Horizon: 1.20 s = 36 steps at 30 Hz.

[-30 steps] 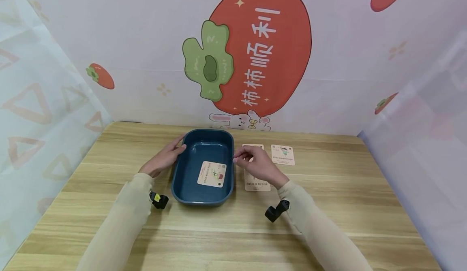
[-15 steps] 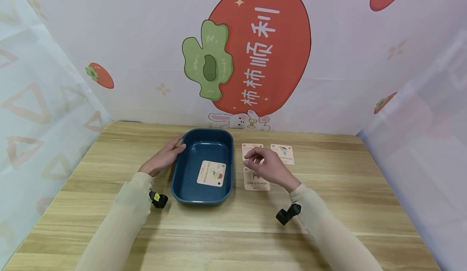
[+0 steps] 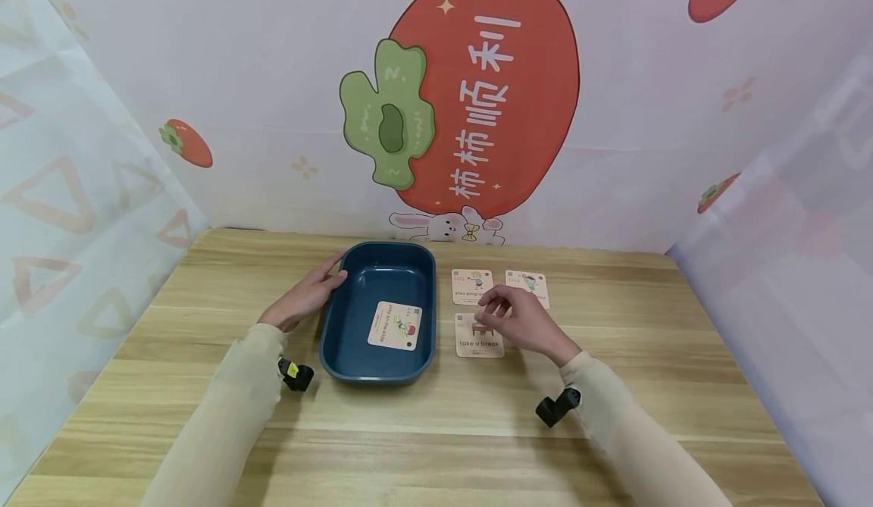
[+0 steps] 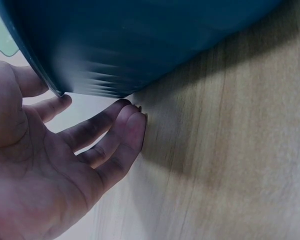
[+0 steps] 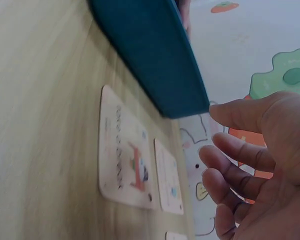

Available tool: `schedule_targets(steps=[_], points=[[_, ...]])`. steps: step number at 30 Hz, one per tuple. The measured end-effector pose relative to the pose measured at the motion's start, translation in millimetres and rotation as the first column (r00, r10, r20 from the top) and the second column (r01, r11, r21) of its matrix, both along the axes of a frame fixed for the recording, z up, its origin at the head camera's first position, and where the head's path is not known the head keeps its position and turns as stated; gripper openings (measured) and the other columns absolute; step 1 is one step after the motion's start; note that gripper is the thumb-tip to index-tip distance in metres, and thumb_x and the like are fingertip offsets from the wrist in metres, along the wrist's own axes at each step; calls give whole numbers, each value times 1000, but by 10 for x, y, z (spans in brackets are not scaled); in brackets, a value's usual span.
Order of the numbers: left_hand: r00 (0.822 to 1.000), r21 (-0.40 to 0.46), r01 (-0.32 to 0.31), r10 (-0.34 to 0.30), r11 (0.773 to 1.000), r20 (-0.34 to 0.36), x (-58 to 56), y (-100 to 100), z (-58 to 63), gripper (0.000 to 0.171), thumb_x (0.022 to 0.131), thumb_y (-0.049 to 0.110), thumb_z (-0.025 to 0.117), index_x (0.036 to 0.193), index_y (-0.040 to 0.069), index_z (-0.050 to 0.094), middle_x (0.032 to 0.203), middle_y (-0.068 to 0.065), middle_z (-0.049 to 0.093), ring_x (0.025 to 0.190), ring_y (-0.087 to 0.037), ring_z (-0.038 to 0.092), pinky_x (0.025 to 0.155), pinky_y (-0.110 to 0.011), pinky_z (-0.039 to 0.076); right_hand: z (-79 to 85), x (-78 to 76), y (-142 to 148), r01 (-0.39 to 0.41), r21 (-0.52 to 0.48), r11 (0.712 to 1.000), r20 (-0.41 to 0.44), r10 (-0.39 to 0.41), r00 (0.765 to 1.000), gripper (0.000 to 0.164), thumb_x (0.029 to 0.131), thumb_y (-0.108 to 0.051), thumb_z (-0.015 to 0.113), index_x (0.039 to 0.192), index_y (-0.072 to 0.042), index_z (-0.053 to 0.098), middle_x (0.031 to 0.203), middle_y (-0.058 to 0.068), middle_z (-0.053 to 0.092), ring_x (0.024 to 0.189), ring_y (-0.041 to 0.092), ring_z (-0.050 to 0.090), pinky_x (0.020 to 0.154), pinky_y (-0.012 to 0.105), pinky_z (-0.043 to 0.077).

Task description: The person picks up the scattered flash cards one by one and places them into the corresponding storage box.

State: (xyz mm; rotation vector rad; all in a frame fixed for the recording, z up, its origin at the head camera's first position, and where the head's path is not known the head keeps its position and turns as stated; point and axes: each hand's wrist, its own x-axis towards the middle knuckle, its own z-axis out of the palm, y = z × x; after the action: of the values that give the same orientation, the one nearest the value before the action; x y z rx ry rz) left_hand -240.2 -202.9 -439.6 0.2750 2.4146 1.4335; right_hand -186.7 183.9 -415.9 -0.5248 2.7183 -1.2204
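A deep dark blue tray [image 3: 378, 280] stands left of centre on the table. My left hand [image 3: 303, 297] holds its left rim, thumb over the edge and fingers along the outer wall. In the left wrist view, several fingertips [image 4: 135, 127] reach down beside the tray near the tabletop. Inside the tray lies a "play on the slide" card [image 3: 395, 326], turned sideways. Loosely bent and holding nothing, my right hand [image 3: 524, 320] hovers over the "take a break" card [image 3: 480, 344], covering part of it.
Behind that card lies a ping-pong card [image 3: 470, 287]. To its right is a badminton card [image 3: 535, 283], partly hidden by the right hand. The wooden table [image 3: 409, 454] ends at a persimmon-printed backdrop [image 3: 273, 98].
My right hand has drawn back to the right from the tray's right rim, uncovering the ping-pong card. The left hand, tray and cards stay where they were.
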Motion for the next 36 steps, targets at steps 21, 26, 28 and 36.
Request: schedule_targets(steps=[21,26,28,36], points=[[1000,1,-5,5,1000,12,2,-8,-12,60,112,31,34,165,18,8,169,-17,5,151,-47,14,116,-68,18,-198,-41,179,1,126,992,53,-8,999,43,80,-18,89,112,1,67,100,9,62,92,25,56,83,39,48],[1000,0,-1,1,1000,6,3,-15,-20,60,112,32,34,165,18,8,169,-18,5,150,-47,14,115,-68,19,-239,-47,190,10,177,984,68,-22,997,57,74,-24,93,117,0,65,106,10,59,96,25,53,87,41,47],[1000,4,-1,1,1000,5,4,-15,-18,60,113,32,34,165,17,8,169,-17,5,151,-47,14,115,-67,19,-252,-49,196,19,211,977,71,-34,997,63,71,-28,95,119,-1,65,109,10,58,97,25,53,90,42,46],[1000,15,0,0,1000,4,-1,-12,-14,61,112,32,35,165,17,8,169,-18,6,150,-47,16,115,-66,22,-251,-40,194,16,312,950,59,-36,998,78,65,-41,97,126,-5,65,115,11,56,102,28,54,93,48,45]])
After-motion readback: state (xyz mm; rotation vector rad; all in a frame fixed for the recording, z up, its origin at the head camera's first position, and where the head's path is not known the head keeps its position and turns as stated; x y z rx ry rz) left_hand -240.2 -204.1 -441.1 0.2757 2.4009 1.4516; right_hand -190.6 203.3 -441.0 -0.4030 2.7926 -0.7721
